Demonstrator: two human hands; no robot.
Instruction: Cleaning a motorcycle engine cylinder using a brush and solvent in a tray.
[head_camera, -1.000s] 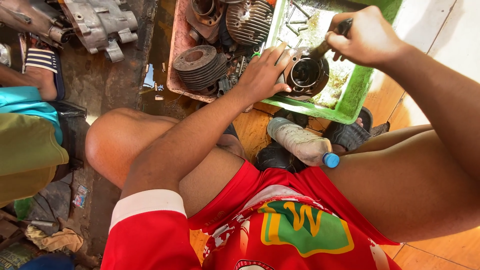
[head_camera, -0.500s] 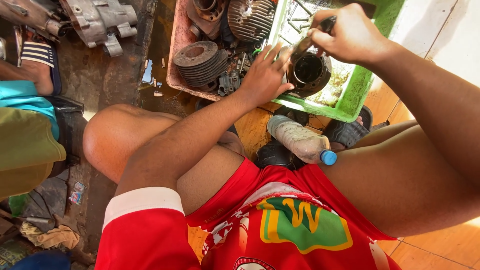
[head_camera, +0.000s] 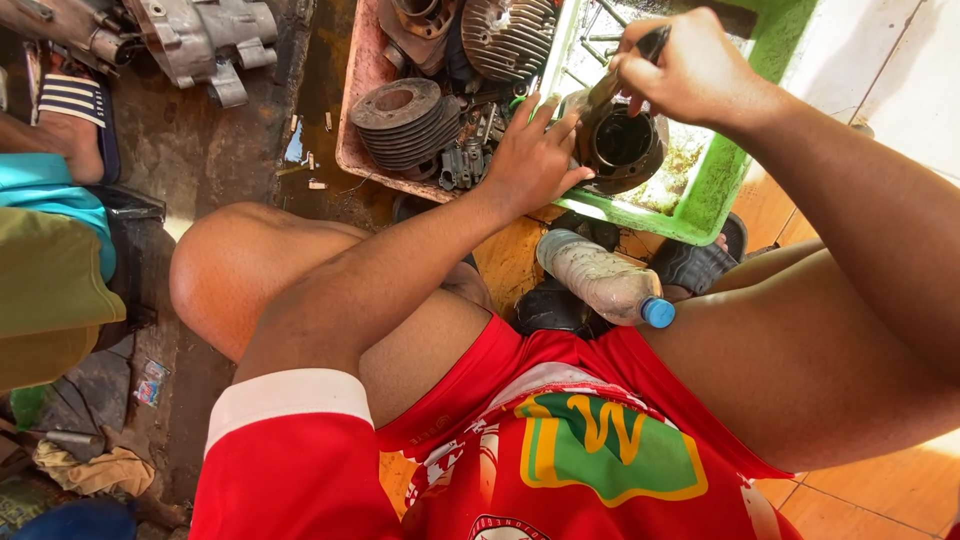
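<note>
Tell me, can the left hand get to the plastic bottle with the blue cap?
Probably yes. The left hand rests on the dark cylinder in the green tray; the plastic bottle lies uncovered just below, between the legs.

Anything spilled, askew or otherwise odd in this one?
A plastic bottle with a blue cap lies on its side on the floor between the person's feet. The green tray holds murky liquid around the dark cylinder that the left hand steadies while the right hand works a brush into it. Nothing looks freshly spilled.
</note>
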